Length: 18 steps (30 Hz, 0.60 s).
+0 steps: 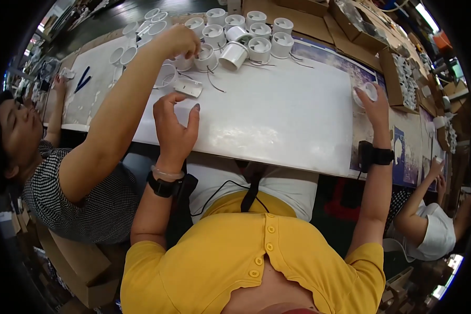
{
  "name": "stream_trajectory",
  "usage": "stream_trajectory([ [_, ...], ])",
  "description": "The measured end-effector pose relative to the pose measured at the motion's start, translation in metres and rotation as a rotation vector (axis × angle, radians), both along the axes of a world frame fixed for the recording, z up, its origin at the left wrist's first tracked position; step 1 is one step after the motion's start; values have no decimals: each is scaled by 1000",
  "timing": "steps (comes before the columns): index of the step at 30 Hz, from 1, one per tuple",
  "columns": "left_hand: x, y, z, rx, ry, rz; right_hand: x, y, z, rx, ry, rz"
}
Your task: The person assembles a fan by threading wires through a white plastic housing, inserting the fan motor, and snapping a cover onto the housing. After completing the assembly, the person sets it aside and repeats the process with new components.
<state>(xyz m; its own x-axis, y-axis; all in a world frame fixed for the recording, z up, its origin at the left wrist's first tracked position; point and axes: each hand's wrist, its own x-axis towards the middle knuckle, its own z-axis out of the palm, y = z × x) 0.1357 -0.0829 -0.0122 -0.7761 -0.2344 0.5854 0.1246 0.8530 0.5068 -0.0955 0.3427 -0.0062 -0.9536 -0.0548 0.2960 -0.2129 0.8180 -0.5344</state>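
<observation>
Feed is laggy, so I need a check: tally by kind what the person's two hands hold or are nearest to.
round white housing, held in right hand: 1
flat white plate, nearest left hand: 1
Total: 2

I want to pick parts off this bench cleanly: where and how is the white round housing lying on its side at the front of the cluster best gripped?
Grip the tipped white housing across its curved outer wall, coming from above. It lies on its side with the open mouth toward the person, so the rounded flanks are exposed. A co-worker's hand and upright housings crowd both sides, which probably leaves the top freest.
</observation>
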Motion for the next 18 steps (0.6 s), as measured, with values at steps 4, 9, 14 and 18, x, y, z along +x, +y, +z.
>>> stream_trajectory([
  [4, -9, -14, -9, 166, 96, 252, 18, -111, 22, -9, -187, 277],
  [9, -31, -35, -16, -176, 49, 389, 1, -185, 2, 12, -189, 431],
  [14, -23, -52, -10, 0, -237, 209, 3, -196, -3, 28, -147, 419],
  [18, -10, -24, -5, 57, -194, -51, 4, -184, 0, 87, -113, 391],
])
